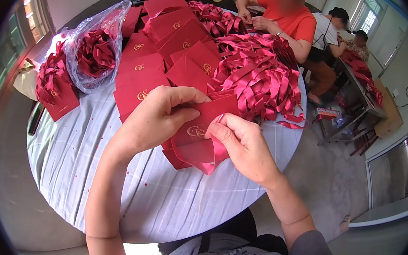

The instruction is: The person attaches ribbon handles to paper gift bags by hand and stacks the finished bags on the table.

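Observation:
A small dark-red paper bag with a gold logo is held over the near part of the table. My left hand is closed on its upper left edge, thumb in front and forefinger along the top. On the right side, my right hand pinches a red satin ribbon between thumb and forefinger. That ribbon hangs in a loop across the bag's lower front. Just beyond my hands lie overlapping red bags with the same logo. A heap of red ribbon spreads to the right.
A white cloth covers the round table. A clear plastic bag with ribbons sits back left, beside another ribboned red bag. Across the table, a person in a red shirt works with both hands. Other people sit at a long table.

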`<state>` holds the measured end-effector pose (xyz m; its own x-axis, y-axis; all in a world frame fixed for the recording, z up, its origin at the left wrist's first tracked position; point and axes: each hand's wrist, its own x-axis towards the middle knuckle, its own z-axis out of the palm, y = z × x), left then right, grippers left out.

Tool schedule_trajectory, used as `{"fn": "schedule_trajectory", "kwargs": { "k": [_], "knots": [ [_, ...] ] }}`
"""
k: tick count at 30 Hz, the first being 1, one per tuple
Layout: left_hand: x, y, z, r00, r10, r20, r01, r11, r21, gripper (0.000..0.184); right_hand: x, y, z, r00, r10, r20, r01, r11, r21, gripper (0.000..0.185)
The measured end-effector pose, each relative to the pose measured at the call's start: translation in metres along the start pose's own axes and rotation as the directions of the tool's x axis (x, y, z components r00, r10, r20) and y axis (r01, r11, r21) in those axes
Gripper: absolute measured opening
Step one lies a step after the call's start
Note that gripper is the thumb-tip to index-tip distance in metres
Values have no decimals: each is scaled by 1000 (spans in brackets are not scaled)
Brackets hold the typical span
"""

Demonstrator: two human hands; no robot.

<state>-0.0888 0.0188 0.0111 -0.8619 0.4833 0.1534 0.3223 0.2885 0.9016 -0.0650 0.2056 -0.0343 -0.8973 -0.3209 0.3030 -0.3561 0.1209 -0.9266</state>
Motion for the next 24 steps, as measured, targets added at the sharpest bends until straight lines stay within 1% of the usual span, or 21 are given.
{"fn": "schedule_trajectory", "kwargs": {
  "k": [1, 2, 4, 5, 7, 9, 11, 14, 16, 17, 18, 19, 20, 22, 23, 24],
  "knots": [
    [0, -1, 1, 1000, 10, -15, -10, 1000, 19, 22, 1, 1, 0, 996, -86, -1, 85, 991, -100, 26],
    [0, -1, 2, 999, 21, -31, -20, 999, 38, 22, 2, 1, -1, 996, -85, -2, 84, 991, -106, 26],
    [0, -1, 4, 999, 28, -31, -26, 998, 56, 22, 4, -1, -4, 994, -92, 59, 104, 963, -248, 29],
    [1, -1, 5, 999, 29, -34, -27, 997, 78, 21, 4, -5, -6, 994, -94, 56, 105, 961, -256, 29],
    [1, -2, 7, 998, 43, -43, -39, 995, 94, 21, 5, -14, -9, 997, 6, 73, 17, 952, -306, 31],
    [1, -1, 10, 997, 56, -52, -50, 993, 112, 20, 6, -14, -10, 997, 3, 72, 21, 943, -333, 31],
    [-1, 3, 12, 997, 26, -71, -16, 990, 143, 20, 6, -15, -12, 998, 0, 70, 25, 934, -357, 32],
    [-2, 7, 17, 993, 74, -93, -56, 982, 181, 20, 7, -16, -16, 996, 31, 81, -3, 942, -335, 32],
    [-3, 5, 20, 986, 115, -118, -90, 976, 200, 22, 8, -11, -19, 996, 27, 82, -4, 964, -264, 32],
    [-3, 5, 22, 977, 175, -123, -132, 946, 296, 23, 9, -11, -21, 996, 26, 82, -3, 964, -268, 32],
    [-3, 5, 24, 965, 233, -122, -170, 906, 387, 24, 10, -10, -23, 993, 72, 92, -51, 976, -209, 31],
    [-3, 5, 27, 962, 239, -134, -168, 901, 399, 26, 9, -10, -24, 987, 119, 105, -102, 983, -151, 31],
    [-3, 6, 28, 961, 241, -134, -171, 902, 397, 26, 9, -11, -25, 987, 120, 104, -103, 983, -154, 31],
    [-3, 8, 30, 946, 305, -111, -216, 847, 486, 26, 9, -13, -28, 960, 258, 106, -262, 964, 32, 30],
    [-3, 7, 33, 934, 340, -114, -245, 837, 489, 27, 11, -10, -27, 961, 256, 105, -260, 965, 30, 30],
    [-3, 6, 34, 933, 340, -116, -245, 837, 489, 27, 12, -3, -26, 985, 165, 57, -162, 985, -56, 30]
  ]
}}
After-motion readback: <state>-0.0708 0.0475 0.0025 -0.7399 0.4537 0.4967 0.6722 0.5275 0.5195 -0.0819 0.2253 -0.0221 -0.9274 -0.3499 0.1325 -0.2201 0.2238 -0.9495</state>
